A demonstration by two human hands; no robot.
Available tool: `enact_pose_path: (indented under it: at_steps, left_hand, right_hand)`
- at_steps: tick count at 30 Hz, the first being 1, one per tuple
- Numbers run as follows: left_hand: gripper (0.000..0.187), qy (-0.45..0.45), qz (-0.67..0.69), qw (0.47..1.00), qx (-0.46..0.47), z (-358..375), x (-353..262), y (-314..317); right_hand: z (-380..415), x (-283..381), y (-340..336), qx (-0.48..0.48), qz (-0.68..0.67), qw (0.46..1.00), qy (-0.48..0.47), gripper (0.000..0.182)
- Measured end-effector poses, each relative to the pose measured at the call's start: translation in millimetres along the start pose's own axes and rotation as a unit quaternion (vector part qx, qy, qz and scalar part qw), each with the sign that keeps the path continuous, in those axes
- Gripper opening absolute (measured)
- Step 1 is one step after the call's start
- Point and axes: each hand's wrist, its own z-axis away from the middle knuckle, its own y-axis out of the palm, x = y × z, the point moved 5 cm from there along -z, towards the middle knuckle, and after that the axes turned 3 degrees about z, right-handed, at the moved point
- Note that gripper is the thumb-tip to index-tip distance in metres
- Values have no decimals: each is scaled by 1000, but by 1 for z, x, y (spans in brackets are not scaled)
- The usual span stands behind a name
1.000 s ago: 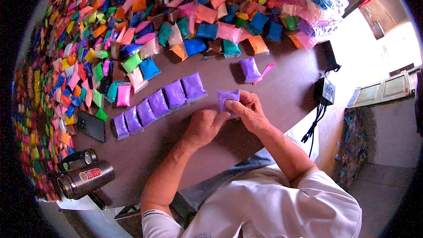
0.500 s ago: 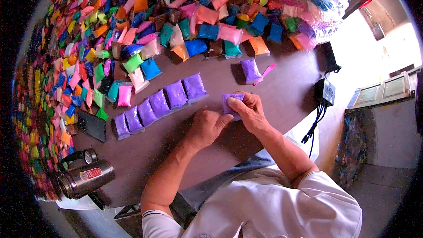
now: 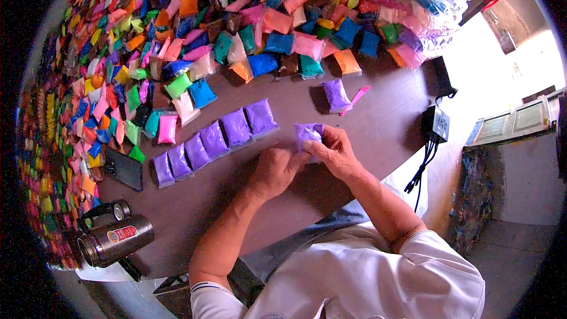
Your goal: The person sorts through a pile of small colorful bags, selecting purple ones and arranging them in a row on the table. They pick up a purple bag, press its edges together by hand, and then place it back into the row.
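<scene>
A small clear packet filled with purple material (image 3: 308, 133) is held just above the table in front of me. My right hand (image 3: 335, 152) grips it from the right, thumb on its face. On the other side, my left hand (image 3: 275, 171) is closed, its thumb tip at the packet's lower edge; its curled fingers are partly hidden. Left of my hands lies a slanting row of several similar purple packets (image 3: 214, 140), side by side. One more purple packet (image 3: 335, 95) rests beyond my right hand, beside a pink plastic strip or stick (image 3: 356, 99).
A big heap of multicoloured packets (image 3: 277, 20) covers the far and left parts of the brown table (image 3: 260, 224). A dark flat device (image 3: 123, 169) and a metal flask (image 3: 115, 240) are at left. A black box with cables (image 3: 436, 124) sits at the right edge.
The purple packet has turned more upright in my fingers and shifted slightly left. My right thumb has slid down towards its lower edge, and my left hand has come closer.
</scene>
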Motion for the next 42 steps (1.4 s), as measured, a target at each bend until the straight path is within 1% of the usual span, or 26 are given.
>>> enact_pose_path:
  at_steps: [2, 4, 6, 9, 11, 12, 14, 16, 18, 19, 21, 22, 24, 25, 27, 28, 30, 31, 33, 34, 36, 37, 39, 40, 41, 42]
  left_hand:
    - [31, -16, -27, 999, 19, 0, -5, -1]
    - [31, -33, -53, 997, 38, 0, -5, 1]
    - [31, 2, -39, 999, 17, -1, -9, -2]
    - [31, 0, -34, 999, -4, 0, -11, -6]
    - [31, -19, -31, 999, 9, -1, -8, -5]
    - [31, -39, -27, 999, 25, 0, -5, -3]
    - [31, -52, -33, 997, 36, 0, -5, -4]
    - [31, -68, -39, 996, 47, 1, -3, -3]
    - [30, -19, -7, 1000, -15, 0, -5, -4]
    - [30, -20, -6, 1000, -17, 1, -1, -2]
    - [31, 46, -5, 998, -40, 2, 2, 1]
    - [31, 47, -5, 998, -42, 1, -1, -1]
    - [38, 21, -26, 999, -24, 0, -6, -4]
    - [38, 21, -26, 999, -25, 0, -5, -4]
    - [43, 29, -35, 999, -27, 0, -1, -1]
    - [43, 28, -36, 999, -28, -1, 0, 0]
    - [46, 35, -24, 998, -35, 0, 0, 1]
    - [46, 35, -24, 999, -35, 0, 0, 1]
    - [45, 22, -24, 999, -31, 0, -3, -1]
    - [45, 23, -24, 999, -31, 0, -5, -2]
    - [43, 18, -5, 999, -34, 0, -7, -3]
    - [43, 19, -5, 999, -34, -1, -6, -2]
    - [41, 44, -26, 998, -44, -1, -4, 0]
    - [41, 44, -26, 998, -44, 0, -4, 0]
    - [40, 41, -20, 998, -51, 0, -3, 1]
    - [38, 39, -15, 997, -58, 1, -4, 1]
  right_hand:
    - [-2, -5, -2, 37, -18, 999, 9, 22]
    - [-2, -7, -2, 37, -23, 999, 6, 22]
    - [-2, -6, -3, 38, -29, 999, 1, 23]
    - [-2, -6, -3, 21, -15, 999, 25, 23]
    - [-5, -7, -4, -21, -106, 993, 44, 24]
    - [-5, -9, -6, -19, -106, 993, 45, 24]
    - [-9, -12, -12, -7, 25, 999, 29, 20]
    - [-15, -5, -11, -20, 29, 999, 14, 18]
    - [-26, 16, -10, -69, 44, 997, -4, 17]
    - [-32, 28, -13, -80, 174, 981, 33, 22]
    - [-51, 40, -7, -86, 236, 965, -78, 24]
    - [-60, 32, -7, -85, 238, 964, -79, 24]
    - [-75, 21, -5, -99, 305, 939, -128, 29]
    - [-78, 21, -3, -98, 305, 938, -129, 29]
    - [-83, 15, 0, -90, 436, 894, -46, 32]
    - [-84, 11, 1, -89, 436, 894, -47, 32]
    - [-76, 21, 7, -146, 469, 856, -162, 39]
    - [-72, 25, 9, -147, 469, 856, -161, 39]
    - [-61, 36, 11, -182, 458, 858, -144, 38]
    - [-59, 33, 11, -182, 458, 858, -144, 38]
    - [-59, 19, 11, -137, 487, 850, -149, 30]
    - [-61, 13, 9, -137, 487, 849, -150, 30]
    - [-62, 8, 15, -105, 496, 833, -220, 18]
    - [-64, 9, 16, -99, 498, 828, -238, 14]
    - [-65, 7, 17, -99, 500, 827, -237, 14]
    - [-67, 4, 18, -97, 536, 804, -236, 14]
